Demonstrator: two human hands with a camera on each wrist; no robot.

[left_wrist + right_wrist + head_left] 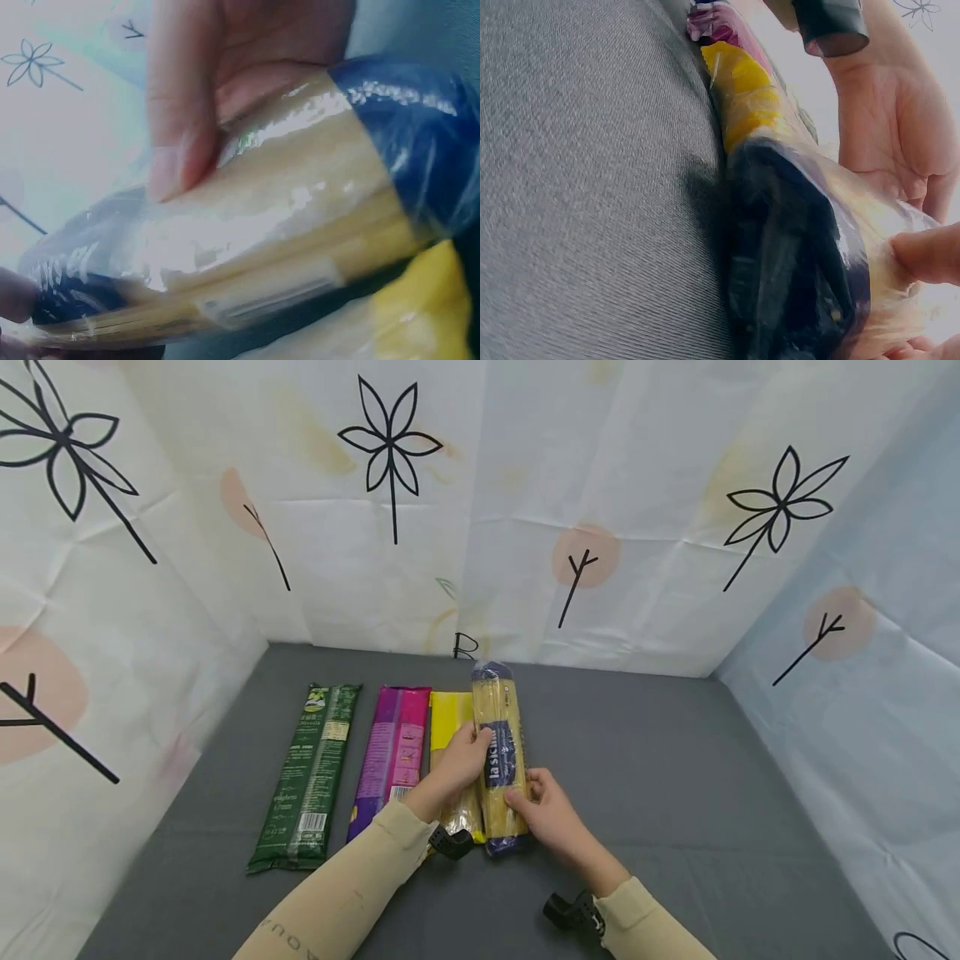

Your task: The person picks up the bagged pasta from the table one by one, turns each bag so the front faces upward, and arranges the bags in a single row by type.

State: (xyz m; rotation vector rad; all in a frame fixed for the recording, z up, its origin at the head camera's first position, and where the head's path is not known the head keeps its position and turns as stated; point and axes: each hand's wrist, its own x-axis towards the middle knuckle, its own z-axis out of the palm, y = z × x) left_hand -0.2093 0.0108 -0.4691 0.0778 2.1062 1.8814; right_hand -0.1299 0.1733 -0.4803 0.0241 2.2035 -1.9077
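A clear pack of spaghetti (pixel 512 697) with dark blue ends and a blue label stands out in the middle of the head view. My left hand (pixel 459 762) grips its left side, thumb over the label. Lower down on the right edge, my right hand (pixel 553 814) holds it with the thumb on top. In the left wrist view the right thumb (pixel 180 142) presses the wrapper, while left fingertips (pixel 15 300) show at the edge. The pack's blue end (pixel 787 247) faces the right wrist camera. Partly under the left hand lies a yellow pasta pack (pixel 448 714).
Left of the yellow pack lie a purple and pink pack (pixel 382 752) and a dark green spaghetti pack (pixel 307 785). All are on a grey cloth-covered table (pixel 660 793). Patterned white fabric (pixel 510 468) walls in the back and sides. Each wrist wears a black camera (pixel 573 912).
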